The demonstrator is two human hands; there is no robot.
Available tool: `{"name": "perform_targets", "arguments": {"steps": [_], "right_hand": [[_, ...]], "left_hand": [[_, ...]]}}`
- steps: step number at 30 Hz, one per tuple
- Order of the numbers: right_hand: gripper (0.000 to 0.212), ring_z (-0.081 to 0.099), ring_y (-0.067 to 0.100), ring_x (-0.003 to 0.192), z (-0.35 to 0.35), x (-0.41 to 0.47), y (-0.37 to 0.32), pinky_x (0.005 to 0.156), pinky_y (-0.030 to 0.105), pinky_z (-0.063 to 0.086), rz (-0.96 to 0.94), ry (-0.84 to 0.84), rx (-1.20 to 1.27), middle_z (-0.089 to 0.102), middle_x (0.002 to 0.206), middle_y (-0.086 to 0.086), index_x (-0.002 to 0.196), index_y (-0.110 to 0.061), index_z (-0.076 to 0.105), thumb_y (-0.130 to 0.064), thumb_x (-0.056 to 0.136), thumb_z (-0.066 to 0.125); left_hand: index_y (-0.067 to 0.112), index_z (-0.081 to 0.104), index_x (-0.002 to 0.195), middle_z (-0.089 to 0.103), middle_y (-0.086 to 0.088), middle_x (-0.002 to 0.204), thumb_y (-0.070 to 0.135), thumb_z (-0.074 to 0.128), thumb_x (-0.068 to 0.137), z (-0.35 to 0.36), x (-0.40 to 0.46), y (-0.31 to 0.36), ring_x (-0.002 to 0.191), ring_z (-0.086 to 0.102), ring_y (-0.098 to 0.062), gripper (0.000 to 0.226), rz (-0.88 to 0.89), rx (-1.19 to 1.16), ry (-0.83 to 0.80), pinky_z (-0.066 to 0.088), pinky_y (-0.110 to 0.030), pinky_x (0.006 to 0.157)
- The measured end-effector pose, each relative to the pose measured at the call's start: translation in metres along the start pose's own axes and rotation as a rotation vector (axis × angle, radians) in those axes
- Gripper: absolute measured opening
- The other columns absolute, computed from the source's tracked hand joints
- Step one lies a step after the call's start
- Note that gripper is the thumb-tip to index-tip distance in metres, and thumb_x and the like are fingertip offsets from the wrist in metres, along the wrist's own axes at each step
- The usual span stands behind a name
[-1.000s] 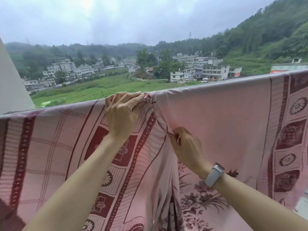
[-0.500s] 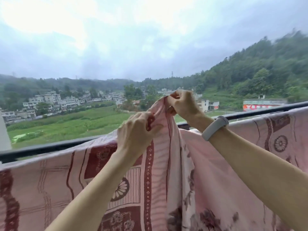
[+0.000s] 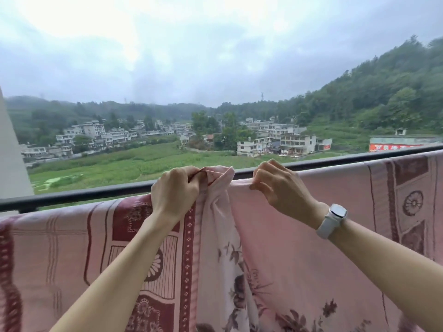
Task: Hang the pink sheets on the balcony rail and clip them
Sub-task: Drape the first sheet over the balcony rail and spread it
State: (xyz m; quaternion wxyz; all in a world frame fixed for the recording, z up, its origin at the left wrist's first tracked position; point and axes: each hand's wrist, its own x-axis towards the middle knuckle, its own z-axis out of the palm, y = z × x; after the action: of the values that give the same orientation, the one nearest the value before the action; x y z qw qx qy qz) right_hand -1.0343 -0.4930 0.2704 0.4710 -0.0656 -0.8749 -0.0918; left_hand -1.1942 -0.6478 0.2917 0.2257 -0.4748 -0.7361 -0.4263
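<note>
At the top of the balcony rail, my left hand grips a bunched corner of the pink sheet. My right hand, at 3 o'clock from it, pinches the sheet's top edge. Half a sec ago both hands held the bunch up high over the rail. Now they're lower & apart, so the sheet is getting spread along the rail. It hangs down toward 6 o'clock. I think it's hung but not clipped yet. No clips in view.
</note>
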Motion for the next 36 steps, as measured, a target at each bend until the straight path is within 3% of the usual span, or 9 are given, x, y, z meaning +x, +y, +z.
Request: {"name": "perform_targets", "arguments": {"steps": [2,7,13,17,20,22,26,30,36], "right_hand": [[0.011,0.049,0.013,0.075,-0.003,0.007,0.007,0.054,0.029,0.038,0.066,0.036,0.050,0.060,0.078,-0.001,0.077,-0.012,0.058,-0.021,0.084,0.058],[0.011,0.047,0.018,0.073,-0.031,0.042,0.071,0.066,0.026,0.032,0.347,0.119,0.097,0.063,0.088,0.010,0.090,-0.005,0.059,-0.016,0.088,0.056],[0.018,0.057,0.038,0.102,-0.055,0.072,0.155,0.082,0.036,0.043,0.773,0.222,0.115,0.063,0.105,0.026,0.092,0.003,0.062,-0.009,0.087,0.050],[0.017,0.059,0.035,0.092,-0.033,0.053,0.175,0.066,0.033,0.040,0.976,-0.091,0.179,0.061,0.085,0.023,0.066,0.002,0.057,-0.010,0.078,0.057],[0.017,0.057,0.027,0.074,-0.017,0.040,0.167,0.058,0.030,0.040,0.904,-0.263,0.277,0.058,0.068,0.012,0.071,0.001,0.065,-0.014,0.076,0.060],[0.015,0.054,0.022,0.072,-0.021,0.039,0.159,0.055,0.026,0.039,0.791,-0.289,0.323,0.058,0.065,0.007,0.070,-0.005,0.066,-0.014,0.080,0.057],[0.020,0.061,0.021,0.095,-0.037,0.024,0.135,0.084,0.030,0.047,0.375,-0.267,0.431,0.065,0.107,0.007,0.101,-0.010,0.067,-0.022,0.086,0.060],[0.031,0.059,0.013,0.088,-0.048,-0.014,0.116,0.074,0.031,0.048,0.060,-0.371,0.254,0.062,0.105,-0.006,0.105,-0.026,0.064,-0.042,0.080,0.062],[0.008,0.063,0.024,0.074,-0.053,0.016,0.140,0.068,0.043,0.052,0.284,0.044,0.342,0.070,0.079,0.005,0.082,-0.016,0.070,-0.017,0.082,0.062]], "left_hand": [[0.025,0.072,0.094,0.071,0.003,0.070,0.028,0.055,0.088,0.000,-0.004,0.004,0.057,0.059,-0.017,0.018,-0.024,-0.028,0.046,0.042,-0.027,0.051],[0.022,0.072,0.097,0.069,0.003,0.060,0.024,0.056,0.088,0.004,-0.006,0.018,0.045,0.055,-0.015,0.018,-0.098,-0.011,0.108,0.037,-0.020,0.041],[0.017,0.072,0.095,0.072,-0.010,0.078,0.022,0.053,0.089,0.007,0.007,0.042,0.064,0.060,-0.026,0.021,-0.267,0.184,0.160,0.042,-0.025,0.053],[0.018,0.060,0.118,0.061,0.001,0.118,0.006,0.050,0.088,0.020,-0.002,0.075,0.046,0.051,-0.012,0.034,-0.031,0.100,0.090,0.047,-0.019,0.049],[0.027,0.054,0.124,0.056,0.014,0.124,0.026,0.055,0.088,0.048,-0.012,0.095,0.072,0.062,-0.011,0.035,0.153,0.153,-0.196,0.049,-0.022,0.067],[0.029,0.061,0.113,0.065,0.010,0.112,0.037,0.062,0.082,0.068,-0.013,0.094,0.095,0.062,-0.015,0.032,0.212,0.305,-0.198,0.041,-0.023,0.076],[0.028,0.072,0.096,0.072,0.010,0.096,0.039,0.069,0.075,0.079,-0.004,0.083,0.090,0.067,-0.012,0.024,0.225,0.136,-0.067,0.050,-0.023,0.074],[0.024,0.075,0.085,0.074,0.004,0.082,0.030,0.066,0.079,0.080,0.004,0.086,0.077,0.069,-0.016,0.012,0.223,0.111,0.010,0.049,-0.026,0.063],[0.023,0.072,0.095,0.074,0.001,0.085,0.030,0.061,0.085,0.080,0.049,0.130,0.068,0.062,-0.013,0.017,0.191,0.084,0.152,0.041,-0.020,0.057]]}}
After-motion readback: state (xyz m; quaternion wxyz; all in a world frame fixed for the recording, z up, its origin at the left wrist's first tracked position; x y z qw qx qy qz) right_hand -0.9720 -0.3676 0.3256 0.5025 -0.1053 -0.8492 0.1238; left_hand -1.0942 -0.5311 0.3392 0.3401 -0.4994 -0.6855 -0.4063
